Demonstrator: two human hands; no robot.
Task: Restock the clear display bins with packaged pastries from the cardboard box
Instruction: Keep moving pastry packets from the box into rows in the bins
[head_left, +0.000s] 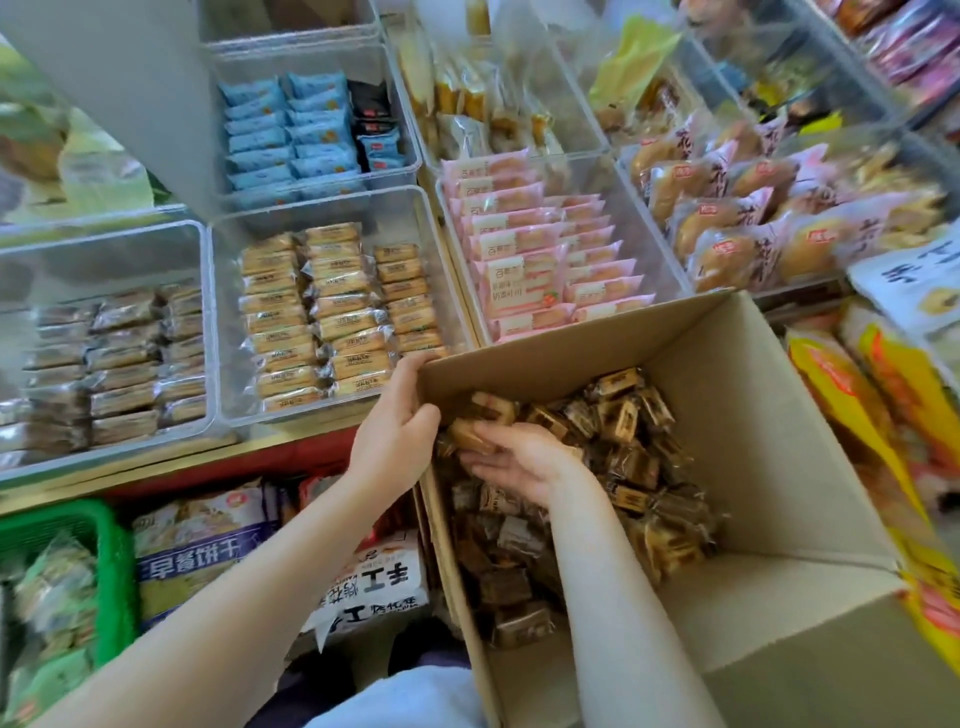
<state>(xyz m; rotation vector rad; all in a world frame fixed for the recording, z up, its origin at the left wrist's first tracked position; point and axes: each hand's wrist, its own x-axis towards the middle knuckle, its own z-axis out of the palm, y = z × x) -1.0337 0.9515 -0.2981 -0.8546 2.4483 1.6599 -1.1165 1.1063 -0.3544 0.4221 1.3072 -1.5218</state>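
Note:
An open cardboard box sits at the lower right, holding a heap of brown wrapped pastries. My left hand grips the box's near left corner, fingers curled over the rim. My right hand is inside the box, fingers around a tan wrapped pastry at the heap's left edge. Just left of the box stands a clear bin with neat rows of tan pastry packs. Further left, another clear bin holds rows of darker brown packs.
Behind the box are clear bins of pink packs, blue packs and round buns. A green basket and large white snack bags lie below the shelf edge. Yellow bags press against the box's right side.

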